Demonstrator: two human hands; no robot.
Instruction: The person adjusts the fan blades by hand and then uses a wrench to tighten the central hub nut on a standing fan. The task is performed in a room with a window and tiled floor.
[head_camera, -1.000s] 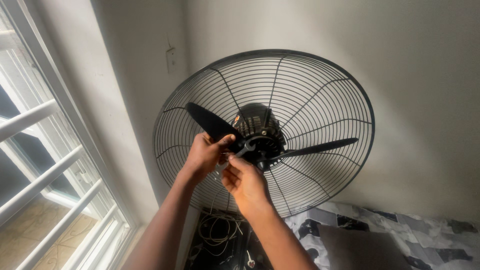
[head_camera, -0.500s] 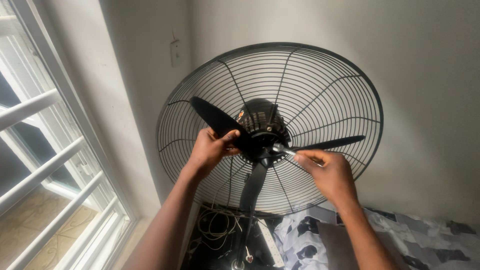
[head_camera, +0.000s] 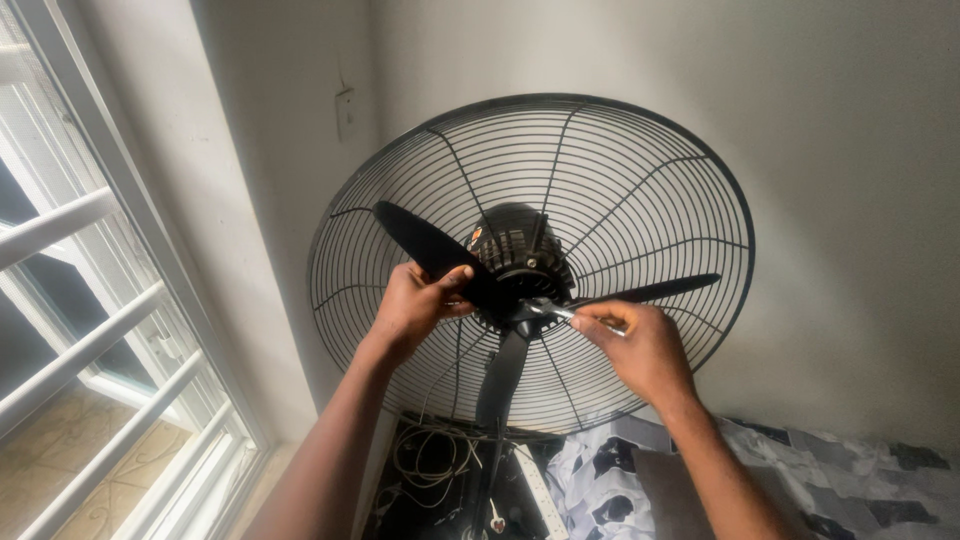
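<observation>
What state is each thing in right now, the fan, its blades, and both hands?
Fan guard: rear half only, front grille off.
Fan blades: exposed, mounted on the hub.
Left hand: gripping the upper-left blade.
Right hand: holding a thin metal tool at the hub.
Window: whether open, cannot tell.

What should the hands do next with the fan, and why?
Probably turn the thin metal tool at the fan's hub while holding firm. The left hand grips a black blade so it cannot spin, and the right hand has the tool's tip at the hub.
</observation>
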